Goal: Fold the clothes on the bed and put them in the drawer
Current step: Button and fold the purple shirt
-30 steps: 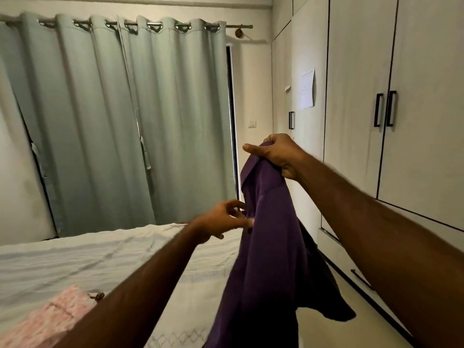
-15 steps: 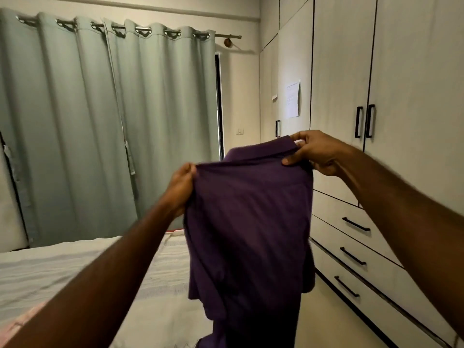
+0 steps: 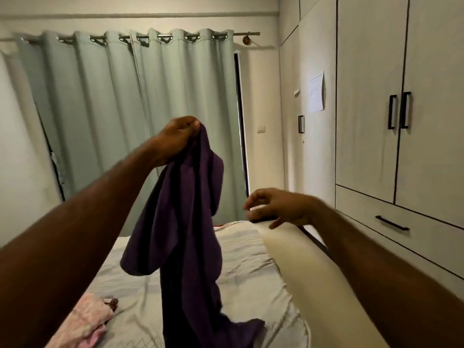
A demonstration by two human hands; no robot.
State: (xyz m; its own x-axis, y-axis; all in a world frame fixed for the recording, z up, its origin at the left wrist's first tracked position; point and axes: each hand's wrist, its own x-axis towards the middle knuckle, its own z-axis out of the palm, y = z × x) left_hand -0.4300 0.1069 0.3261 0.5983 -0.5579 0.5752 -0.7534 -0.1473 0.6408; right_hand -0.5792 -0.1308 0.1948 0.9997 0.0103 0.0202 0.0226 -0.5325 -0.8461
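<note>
Pinched in the left hand's (image 3: pixel 179 135) grip, the dark purple cotton shirt (image 3: pixel 187 222) dangles unfolded over the pale-sheeted bed (image 3: pixel 251 270), while the right hand (image 3: pixel 278 205) hovers loosely curled and empty, so spreading it flat likely comes next.

The shirt (image 3: pixel 185 222) is hanging from the left hand (image 3: pixel 175 136) above the bed (image 3: pixel 251 267), its lower end trailing onto it. The right hand (image 3: pixel 278 207) is hovering to the shirt's right, apart from it. A cloth (image 3: pixel 85 320) is lying on the bed, left of the shirt. Curtains (image 3: pixel 130 116) are hanging behind the bed; a wardrobe (image 3: pixel 371 121) is standing along the right, a drawer (image 3: pixel 391 222) sitting under its doors.
</note>
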